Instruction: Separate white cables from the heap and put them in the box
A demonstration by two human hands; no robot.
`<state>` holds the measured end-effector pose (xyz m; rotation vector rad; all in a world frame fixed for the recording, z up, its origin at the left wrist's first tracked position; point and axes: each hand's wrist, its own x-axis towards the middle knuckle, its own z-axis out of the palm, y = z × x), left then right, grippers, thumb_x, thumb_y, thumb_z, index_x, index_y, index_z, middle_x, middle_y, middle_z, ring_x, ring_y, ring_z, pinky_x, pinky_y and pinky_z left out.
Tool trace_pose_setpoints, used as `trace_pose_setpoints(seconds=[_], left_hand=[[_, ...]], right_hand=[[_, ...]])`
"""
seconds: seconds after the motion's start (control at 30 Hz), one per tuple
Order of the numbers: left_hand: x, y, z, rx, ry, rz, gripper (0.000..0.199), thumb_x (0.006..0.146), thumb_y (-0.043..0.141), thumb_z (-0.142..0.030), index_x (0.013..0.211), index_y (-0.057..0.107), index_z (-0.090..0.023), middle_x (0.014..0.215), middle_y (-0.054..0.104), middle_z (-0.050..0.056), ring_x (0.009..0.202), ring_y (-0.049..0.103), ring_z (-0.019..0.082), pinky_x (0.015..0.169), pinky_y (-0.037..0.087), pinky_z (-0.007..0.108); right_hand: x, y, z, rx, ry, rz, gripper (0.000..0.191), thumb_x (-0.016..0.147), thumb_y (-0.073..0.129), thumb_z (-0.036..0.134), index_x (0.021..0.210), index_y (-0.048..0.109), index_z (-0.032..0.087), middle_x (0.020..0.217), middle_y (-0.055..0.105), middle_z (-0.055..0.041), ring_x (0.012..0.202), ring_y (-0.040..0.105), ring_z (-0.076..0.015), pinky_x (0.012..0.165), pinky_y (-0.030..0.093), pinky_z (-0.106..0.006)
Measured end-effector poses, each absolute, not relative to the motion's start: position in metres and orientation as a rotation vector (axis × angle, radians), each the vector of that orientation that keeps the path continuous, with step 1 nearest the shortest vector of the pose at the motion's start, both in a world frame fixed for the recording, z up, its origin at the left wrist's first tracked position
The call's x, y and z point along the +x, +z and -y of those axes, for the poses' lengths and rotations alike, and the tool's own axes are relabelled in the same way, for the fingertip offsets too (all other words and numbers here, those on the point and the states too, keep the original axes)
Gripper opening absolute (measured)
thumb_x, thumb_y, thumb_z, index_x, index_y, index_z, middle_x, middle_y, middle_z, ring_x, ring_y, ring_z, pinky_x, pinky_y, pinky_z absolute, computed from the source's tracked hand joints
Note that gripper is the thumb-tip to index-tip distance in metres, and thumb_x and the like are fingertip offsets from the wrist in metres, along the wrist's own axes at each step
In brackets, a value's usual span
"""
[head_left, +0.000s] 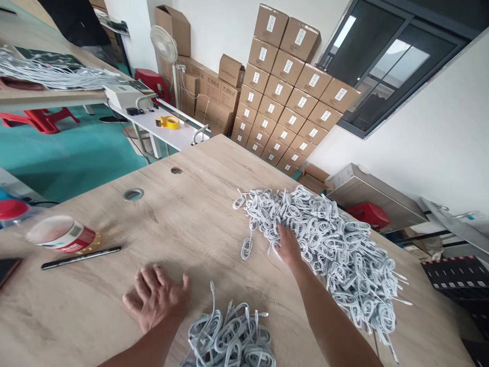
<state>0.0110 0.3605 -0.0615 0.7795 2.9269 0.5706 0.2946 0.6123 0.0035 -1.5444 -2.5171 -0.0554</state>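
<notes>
A large pile of coiled white cables (pixel 324 234) covers the right part of the wooden table (pixel 183 224). My right hand (pixel 289 247) reaches into the pile's left edge; its fingers are mostly hidden among the coils, so any grip cannot be made out. Palm down on the bare wood, my left hand (pixel 158 295) lies with its fingers spread and nothing in it. A smaller heap of coiled cables (pixel 233 339) sits at the near edge, between my two forearms. One single coil (pixel 246 248) lies apart, just left of the big pile.
At the left are a plastic cup (pixel 63 234), a black pen (pixel 81 258) and a red-lidded container (pixel 15 210). Behind stand stacked cartons (pixel 278 89), a fan (pixel 164 45) and a side table with yellow tape (pixel 168 122). A person in dark clothes stands upper left.
</notes>
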Motion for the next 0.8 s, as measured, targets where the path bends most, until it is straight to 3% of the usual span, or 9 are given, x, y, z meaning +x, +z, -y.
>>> trace_pose_setpoints(seconds=[0.1, 0.2, 0.33, 0.43, 0.57, 0.8], left_hand=[[0.010, -0.062, -0.361, 0.788, 0.617, -2.924, 0.083, 0.093, 0.030, -0.060, 0.159, 0.026, -0.010, 0.167, 0.028, 0.024, 0.159, 0.013, 0.037, 0.126, 0.012, 0.069], [0.008, -0.065, -0.361, 0.793, 0.690, -2.908, 0.085, 0.092, 0.038, -0.060, 0.161, 0.022, -0.014, 0.166, 0.031, 0.025, 0.157, 0.019, 0.040, 0.124, 0.014, 0.072], [0.007, -0.069, -0.360, 0.796, 0.727, -2.896, 0.090, 0.089, 0.044, -0.059, 0.164, 0.016, -0.017, 0.167, 0.029, 0.024, 0.157, 0.021, 0.041, 0.125, 0.013, 0.072], [0.006, -0.067, -0.359, 0.797, 0.724, -2.892, 0.089, 0.089, 0.044, -0.059, 0.164, 0.014, -0.020, 0.168, 0.028, 0.023, 0.158, 0.018, 0.040, 0.124, 0.013, 0.073], [0.006, -0.062, -0.361, 0.818, 0.734, -2.888, 0.090, 0.088, 0.046, -0.059, 0.162, 0.020, -0.015, 0.165, 0.030, 0.027, 0.155, 0.022, 0.046, 0.121, 0.017, 0.076], [0.006, -0.060, -0.363, 0.848, 0.708, -2.926, 0.081, 0.092, 0.033, -0.062, 0.161, 0.019, -0.022, 0.165, 0.032, 0.023, 0.157, 0.021, 0.042, 0.121, 0.019, 0.075]], right_hand=[[0.292, 0.006, -0.609, -1.562, 0.065, 2.426, 0.059, 0.081, 0.060, 0.014, 0.140, 0.058, 0.018, 0.133, 0.066, -0.0143, 0.129, 0.056, -0.0303, 0.111, 0.043, -0.042], [0.294, 0.007, -0.604, -1.536, 0.340, 2.196, 0.042, 0.084, 0.060, 0.027, 0.124, 0.066, 0.019, 0.122, 0.071, -0.0123, 0.114, 0.063, -0.0284, 0.102, 0.049, -0.041], [0.315, 0.007, -0.588, -1.442, 0.755, 1.822, 0.050, 0.087, 0.057, 0.057, 0.119, 0.065, 0.019, 0.114, 0.075, -0.0121, 0.103, 0.068, -0.0271, 0.085, 0.053, -0.037], [0.332, 0.010, -0.575, -1.432, 0.978, 1.468, 0.054, 0.079, 0.063, 0.070, 0.101, 0.066, 0.021, 0.094, 0.075, -0.0086, 0.087, 0.068, -0.0245, 0.071, 0.050, -0.033], [0.347, 0.024, -0.559, -1.268, 1.154, 1.066, 0.051, 0.065, 0.078, 0.068, 0.085, 0.060, 0.025, 0.079, 0.069, -0.0027, 0.070, 0.062, -0.0192, 0.060, 0.046, -0.031], [0.367, 0.046, -0.485, -1.164, 1.469, 0.997, 0.043, 0.065, 0.087, 0.058, 0.080, 0.066, 0.025, 0.078, 0.068, -0.0021, 0.070, 0.062, -0.0184, 0.063, 0.049, -0.033]])
